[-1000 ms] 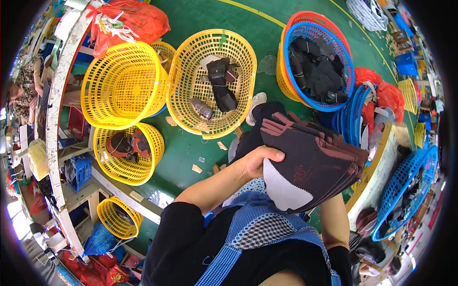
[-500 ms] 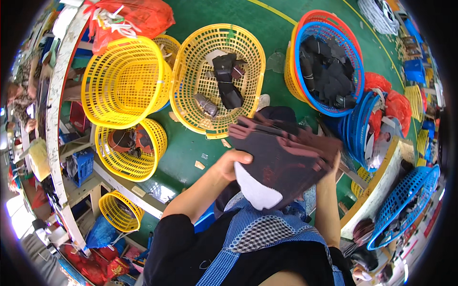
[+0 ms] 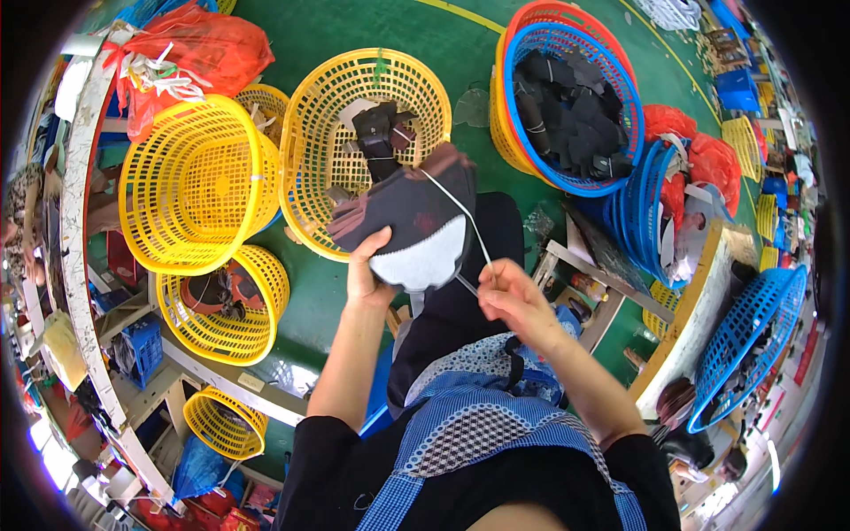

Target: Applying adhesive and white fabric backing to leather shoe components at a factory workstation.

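Slantwise, a slim white strip [image 3: 466, 211] crosses stacked, dark pieces [image 3: 403, 208].

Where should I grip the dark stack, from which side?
The dark stack looks best pinched at its near left edge, from the left, thumb on top as the left hand has it. It is broad and layered, so gripping across its thickness should keep it together; the white tie crosses its right part to the right hand.
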`<state>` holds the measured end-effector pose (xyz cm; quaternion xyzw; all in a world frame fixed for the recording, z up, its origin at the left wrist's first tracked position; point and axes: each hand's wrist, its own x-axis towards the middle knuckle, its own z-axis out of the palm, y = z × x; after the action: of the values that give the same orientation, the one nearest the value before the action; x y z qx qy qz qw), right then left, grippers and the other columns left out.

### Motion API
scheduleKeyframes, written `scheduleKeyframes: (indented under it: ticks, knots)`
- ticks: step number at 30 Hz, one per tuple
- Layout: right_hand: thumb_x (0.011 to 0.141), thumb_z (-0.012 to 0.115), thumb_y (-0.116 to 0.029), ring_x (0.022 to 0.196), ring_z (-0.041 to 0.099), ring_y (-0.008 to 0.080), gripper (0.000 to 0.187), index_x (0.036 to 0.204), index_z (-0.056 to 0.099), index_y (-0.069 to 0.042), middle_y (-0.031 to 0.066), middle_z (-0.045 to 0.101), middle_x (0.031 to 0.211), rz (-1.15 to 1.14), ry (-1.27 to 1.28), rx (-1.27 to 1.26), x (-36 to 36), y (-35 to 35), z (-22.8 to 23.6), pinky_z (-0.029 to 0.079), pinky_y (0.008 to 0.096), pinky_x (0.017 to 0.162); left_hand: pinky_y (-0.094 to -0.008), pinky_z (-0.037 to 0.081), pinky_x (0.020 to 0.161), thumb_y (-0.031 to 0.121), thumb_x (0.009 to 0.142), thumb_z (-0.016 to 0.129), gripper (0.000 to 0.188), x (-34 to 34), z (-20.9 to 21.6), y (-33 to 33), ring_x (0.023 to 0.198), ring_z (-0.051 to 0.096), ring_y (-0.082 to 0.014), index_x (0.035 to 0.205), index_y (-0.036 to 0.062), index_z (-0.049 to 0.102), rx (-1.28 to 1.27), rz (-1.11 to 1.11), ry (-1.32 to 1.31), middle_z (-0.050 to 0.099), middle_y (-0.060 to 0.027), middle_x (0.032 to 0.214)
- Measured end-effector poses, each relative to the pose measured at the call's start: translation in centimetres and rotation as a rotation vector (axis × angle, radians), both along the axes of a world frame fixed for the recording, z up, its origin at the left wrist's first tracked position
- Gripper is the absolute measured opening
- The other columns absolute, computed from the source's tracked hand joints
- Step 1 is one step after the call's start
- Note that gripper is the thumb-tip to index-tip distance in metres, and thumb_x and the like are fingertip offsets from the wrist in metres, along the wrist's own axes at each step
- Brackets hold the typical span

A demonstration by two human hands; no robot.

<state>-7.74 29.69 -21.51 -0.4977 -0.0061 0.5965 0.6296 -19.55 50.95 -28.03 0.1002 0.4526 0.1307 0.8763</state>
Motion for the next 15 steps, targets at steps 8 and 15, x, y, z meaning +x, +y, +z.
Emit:
scheduleKeyframes:
  ticks: [8, 15]
  knots:
    - [0.088, 0.065, 0.000, 0.096, 0.063, 0.0182, 0.040, 0.126, 0.055, -0.003, 0.0050, 0.063, 0.107, -0.109, -0.041, 0.037, -3.3, 7.9, -3.3, 0.052, 0.0354, 0.088, -0.0364, 0.047, 0.105, -0.002, 0.073, 0.079, 0.062, 0.8, -8.9, -1.9, 0.113, 0.061, -0.0228, 0.132, -0.0002, 0.058, 0.701, 0.123, 0.434, 0.064, -0.0098, 0.125]
    - [0.092, 0.066, -0.012, 0.085, 0.059, 0.0140, 0.026, 0.113, 0.061, 0.001, 0.0049, 0.062, 0.094, -0.154, 0.171, -0.025, 0.8, 9.0, -6.2, 0.047, 0.0299, 0.079, -0.0382, 0.048, 0.105, -0.001, 0.078, 0.076, 0.056, 0.4, -11.0, 0.1, 0.116, 0.061, -0.0251, 0.131, 0.0044, 0.059, 0.686, 0.144, 0.289, 0.065, -0.0078, 0.125]
